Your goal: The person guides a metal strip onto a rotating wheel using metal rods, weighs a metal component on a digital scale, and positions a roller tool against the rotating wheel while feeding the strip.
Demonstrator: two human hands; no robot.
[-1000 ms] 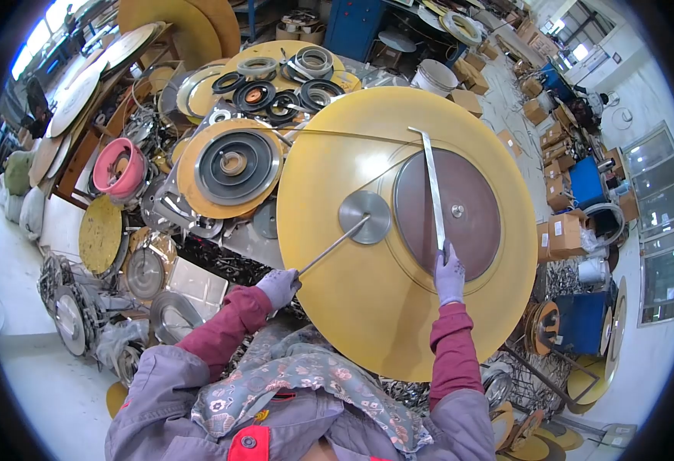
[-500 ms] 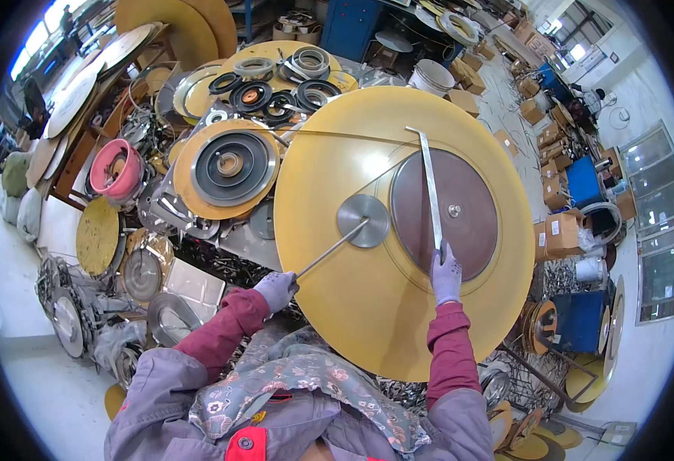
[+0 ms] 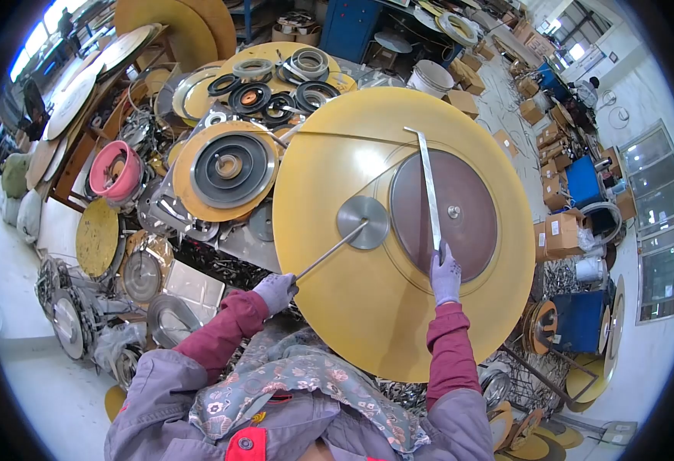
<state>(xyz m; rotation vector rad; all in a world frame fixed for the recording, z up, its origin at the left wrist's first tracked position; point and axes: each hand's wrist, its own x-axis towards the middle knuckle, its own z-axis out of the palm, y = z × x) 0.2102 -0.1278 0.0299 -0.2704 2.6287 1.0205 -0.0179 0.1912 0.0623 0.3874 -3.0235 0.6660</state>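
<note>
A large yellow disc (image 3: 337, 307) fills the middle of the view, with a dark brown round plate (image 3: 471, 207) and a smaller grey metal disc (image 3: 373, 233) on it. My left hand (image 3: 277, 292), gloved, is closed around a thin metal rod (image 3: 325, 259) whose far end meets the grey disc's centre. In my gloved right hand (image 3: 445, 278) is the lower end of a flat metal bar with a bent tip (image 3: 430, 184). The bar lies across the brown plate, left of its central knob (image 3: 453, 211). A thin strip (image 3: 337, 133) runs across the yellow disc's upper part.
Left of the disc, an orange-rimmed reel with a dark centre (image 3: 198, 173) rests on a cluttered bench. Behind it are several black rings (image 3: 316, 95). A pink basin (image 3: 112, 170) stands further left. Cardboard boxes (image 3: 563, 234) and metal scraps lie to the right.
Almost nothing differs. The yellow disc seems shifted very slightly; both hands keep their hold in nearly the same places.
</note>
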